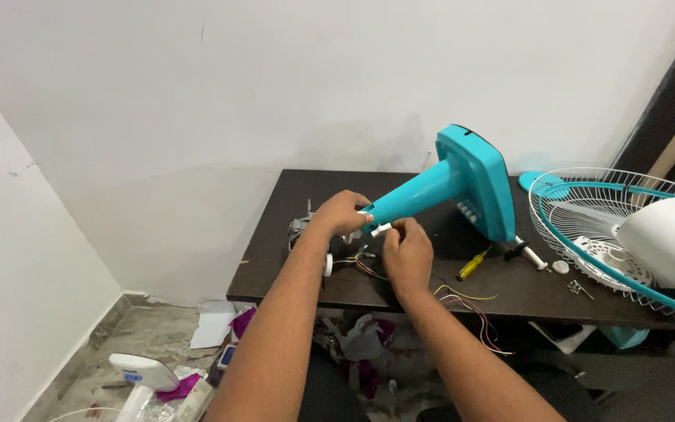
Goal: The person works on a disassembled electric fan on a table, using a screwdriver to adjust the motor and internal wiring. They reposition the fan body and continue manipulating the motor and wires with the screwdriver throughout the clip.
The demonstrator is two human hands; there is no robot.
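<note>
Head view, looking down along two bare forearms. The left hand [343,212] is closed around the narrow end of a turquoise fan stand [439,186], holding it tilted above the bench [275,258] so that the wide square base points up and to the right. The right hand [408,252] is pinched just below that narrow end, at a small white fitting [380,230] where the stand's neck ends; whether the fingertips grip the fitting itself or a wire beside it cannot be told.

As a judgement, the work at the neck is best done with the stand kept steady by the left hand, the pinch kept fine, and the thin coloured wires [466,301] that trail over the bench edge left slack rather than tugged.

Behind the left hand a small metal motor [300,227] is partly seen. Further right a yellow-handled screwdriver [472,266] lies on the dark bench, and beyond it a second tool with a white handle [531,256], a small white disc and a few loose screws [580,289].

At the right edge a white wire fan guard [587,211] with a turquoise rim lies dish-like, open side up; a white vented hub plate [607,262] is seen within it, and a white motor cover [673,238] rests over its near side.

On the floor below, scraps of paper and purple plastic are scattered.
</note>
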